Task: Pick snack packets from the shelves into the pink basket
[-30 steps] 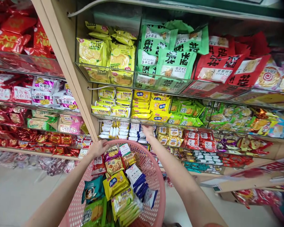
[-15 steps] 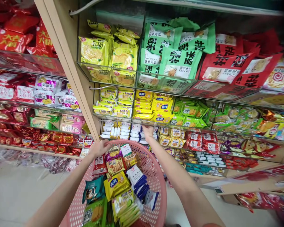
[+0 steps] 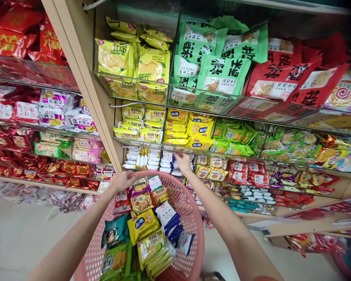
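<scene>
My left hand (image 3: 122, 181) is closed on the rim of a pink perforated plastic basket (image 3: 196, 218) at its far left side. Inside the basket lie wrapped snacks: a yellow biscuit packet (image 3: 144, 225), white and blue packets (image 3: 166, 214), a teal packet (image 3: 116, 231), a green packet (image 3: 114, 260) and a red one (image 3: 122, 201). Beyond the rim, my right hand (image 3: 183, 162) reaches into a low shelf compartment among white and blue snack packets (image 3: 166, 160). Its fingers are bent, with the tips hidden among those packets.
Above my right hand runs a glass shelf edge (image 3: 236, 157) under yellow packets (image 3: 199, 130). Higher up sit green bags (image 3: 222, 74) and red bags (image 3: 283, 82). A wooden upright (image 3: 82, 78) divides the shelves at left. Cookie packets (image 3: 216, 173) lie right of my hand.
The view has shifted slightly, and the upper shelves sit a little higher in the picture. My left hand stays on the basket rim; my right hand remains in the same compartment, moved slightly.
</scene>
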A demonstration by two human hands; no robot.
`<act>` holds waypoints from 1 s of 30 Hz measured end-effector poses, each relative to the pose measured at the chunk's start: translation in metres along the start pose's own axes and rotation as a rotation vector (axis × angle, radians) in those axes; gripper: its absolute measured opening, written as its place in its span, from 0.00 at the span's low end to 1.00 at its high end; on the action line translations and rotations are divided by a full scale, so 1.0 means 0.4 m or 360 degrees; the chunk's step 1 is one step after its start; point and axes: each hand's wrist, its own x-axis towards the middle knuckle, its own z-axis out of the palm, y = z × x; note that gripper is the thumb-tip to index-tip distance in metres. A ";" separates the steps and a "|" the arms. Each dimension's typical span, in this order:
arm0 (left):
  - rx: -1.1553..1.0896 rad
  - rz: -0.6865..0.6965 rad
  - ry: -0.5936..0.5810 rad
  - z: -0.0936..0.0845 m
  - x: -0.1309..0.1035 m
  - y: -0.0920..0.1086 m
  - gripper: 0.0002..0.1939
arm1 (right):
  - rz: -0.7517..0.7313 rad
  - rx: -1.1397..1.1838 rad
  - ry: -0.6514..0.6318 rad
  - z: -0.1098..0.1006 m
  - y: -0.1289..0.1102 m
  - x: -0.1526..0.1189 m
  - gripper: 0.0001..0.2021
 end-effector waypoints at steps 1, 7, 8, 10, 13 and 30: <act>-0.0009 0.0010 -0.0002 -0.001 -0.001 0.001 0.31 | -0.0021 0.0004 -0.0021 -0.003 0.000 -0.001 0.13; -0.0023 -0.0005 -0.0021 -0.009 -0.004 0.008 0.30 | -0.0110 0.0016 -0.0078 -0.013 0.002 -0.015 0.12; -0.0021 -0.0004 -0.0019 -0.009 -0.004 0.008 0.30 | -0.0119 0.0010 -0.0081 -0.014 0.002 -0.018 0.12; -0.0020 0.0005 -0.0022 -0.008 -0.002 0.007 0.30 | -0.0133 -0.0003 -0.0085 -0.015 0.000 -0.023 0.11; -0.0009 -0.0009 -0.0021 -0.005 0.000 0.004 0.31 | -0.0154 -0.0017 -0.0077 -0.015 -0.003 -0.031 0.11; 0.0040 0.0002 -0.0030 -0.006 0.005 0.007 0.32 | 0.0031 0.0337 -0.0002 -0.082 -0.027 -0.112 0.13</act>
